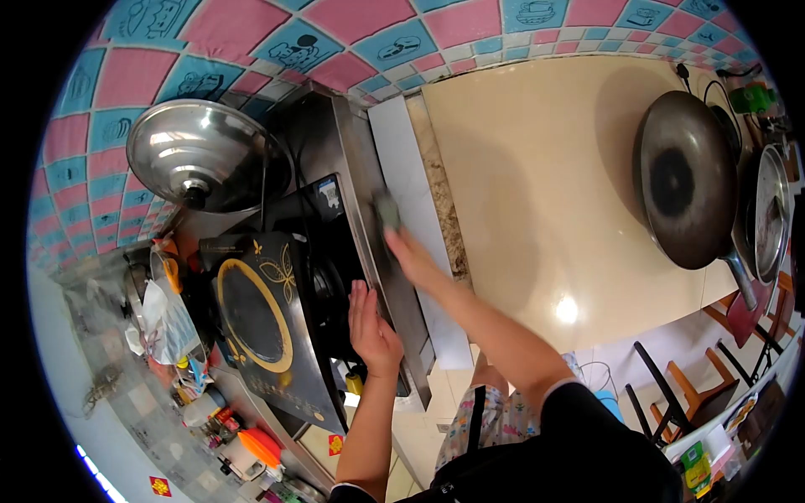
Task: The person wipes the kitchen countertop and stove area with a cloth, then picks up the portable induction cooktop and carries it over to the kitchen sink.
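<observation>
My right hand (408, 258) is closed on a blurred grey-green cleaning pad (386, 210); whether it is sponge or cloth I cannot tell. The pad rests against the steel side strip (362, 176) of the black gas stove (340, 239). My left hand (375, 334) has its fingers stretched out, near the stove's right side and beside the raised edge of a black induction cooker (256, 314). That cooker, marked with a yellow ring, sits tilted over the stove and hides much of it.
A shiny domed lid (201, 155) leans by the tiled wall (235, 33). To the right, past a white strip (423, 226), spreads a beige countertop (537, 184) bearing a dark wok (688, 180). Bottles and bags crowd the left. Wooden chairs (700, 390) stand at lower right.
</observation>
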A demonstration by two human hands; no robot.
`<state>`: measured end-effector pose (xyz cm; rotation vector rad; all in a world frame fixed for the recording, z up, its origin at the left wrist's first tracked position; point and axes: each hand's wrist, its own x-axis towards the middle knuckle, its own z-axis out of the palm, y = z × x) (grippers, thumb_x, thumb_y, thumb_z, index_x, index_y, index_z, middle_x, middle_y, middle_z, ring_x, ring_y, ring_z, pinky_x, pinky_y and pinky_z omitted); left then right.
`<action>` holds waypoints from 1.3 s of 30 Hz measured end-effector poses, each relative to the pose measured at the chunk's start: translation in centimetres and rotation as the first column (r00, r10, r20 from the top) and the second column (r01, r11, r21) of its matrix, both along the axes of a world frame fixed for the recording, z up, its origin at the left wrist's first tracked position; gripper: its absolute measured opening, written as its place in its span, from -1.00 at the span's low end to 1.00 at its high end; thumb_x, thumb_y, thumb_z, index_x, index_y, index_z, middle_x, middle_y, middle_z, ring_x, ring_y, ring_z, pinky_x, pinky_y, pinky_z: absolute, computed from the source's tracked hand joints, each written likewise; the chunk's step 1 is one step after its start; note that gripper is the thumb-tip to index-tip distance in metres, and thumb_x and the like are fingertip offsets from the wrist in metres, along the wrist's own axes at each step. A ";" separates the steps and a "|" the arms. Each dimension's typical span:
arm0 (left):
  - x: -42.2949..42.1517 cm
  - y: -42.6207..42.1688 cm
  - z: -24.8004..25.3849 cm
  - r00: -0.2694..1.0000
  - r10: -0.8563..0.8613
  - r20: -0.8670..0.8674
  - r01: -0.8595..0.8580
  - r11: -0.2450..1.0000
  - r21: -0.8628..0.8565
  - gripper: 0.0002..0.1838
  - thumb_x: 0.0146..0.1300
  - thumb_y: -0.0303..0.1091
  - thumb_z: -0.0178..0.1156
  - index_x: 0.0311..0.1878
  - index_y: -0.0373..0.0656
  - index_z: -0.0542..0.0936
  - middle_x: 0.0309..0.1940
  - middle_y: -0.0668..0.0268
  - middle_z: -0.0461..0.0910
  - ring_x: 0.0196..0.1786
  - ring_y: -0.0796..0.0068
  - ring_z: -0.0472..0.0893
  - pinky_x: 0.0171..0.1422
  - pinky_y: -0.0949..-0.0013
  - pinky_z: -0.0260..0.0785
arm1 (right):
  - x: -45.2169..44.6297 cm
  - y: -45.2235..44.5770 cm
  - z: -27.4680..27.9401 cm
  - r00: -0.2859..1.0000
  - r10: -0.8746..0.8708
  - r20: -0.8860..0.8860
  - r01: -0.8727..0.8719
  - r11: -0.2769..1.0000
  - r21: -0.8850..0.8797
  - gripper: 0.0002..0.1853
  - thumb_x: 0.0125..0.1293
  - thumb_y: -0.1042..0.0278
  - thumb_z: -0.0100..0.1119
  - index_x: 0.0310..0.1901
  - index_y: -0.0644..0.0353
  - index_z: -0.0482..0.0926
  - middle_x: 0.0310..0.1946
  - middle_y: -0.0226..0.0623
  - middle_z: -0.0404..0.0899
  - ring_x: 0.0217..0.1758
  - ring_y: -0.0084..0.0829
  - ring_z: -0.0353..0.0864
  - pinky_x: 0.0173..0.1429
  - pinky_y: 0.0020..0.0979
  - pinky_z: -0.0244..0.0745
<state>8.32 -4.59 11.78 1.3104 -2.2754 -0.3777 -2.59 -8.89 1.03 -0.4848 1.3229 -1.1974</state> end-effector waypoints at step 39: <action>-7.3 -12.9 -0.6 0.991 0.121 0.052 -0.122 0.993 0.006 -0.53 0.14 -0.61 -0.16 0.16 -0.34 0.41 0.24 0.00 0.37 0.36 -0.06 0.26 0.46 -0.09 -0.09 | -8.7 -14.4 2.3 0.997 0.010 0.082 -0.004 0.997 -0.072 -0.11 0.35 -0.39 -0.32 0.24 0.46 0.31 0.25 0.08 0.34 0.37 -0.16 0.25 0.43 -0.29 0.05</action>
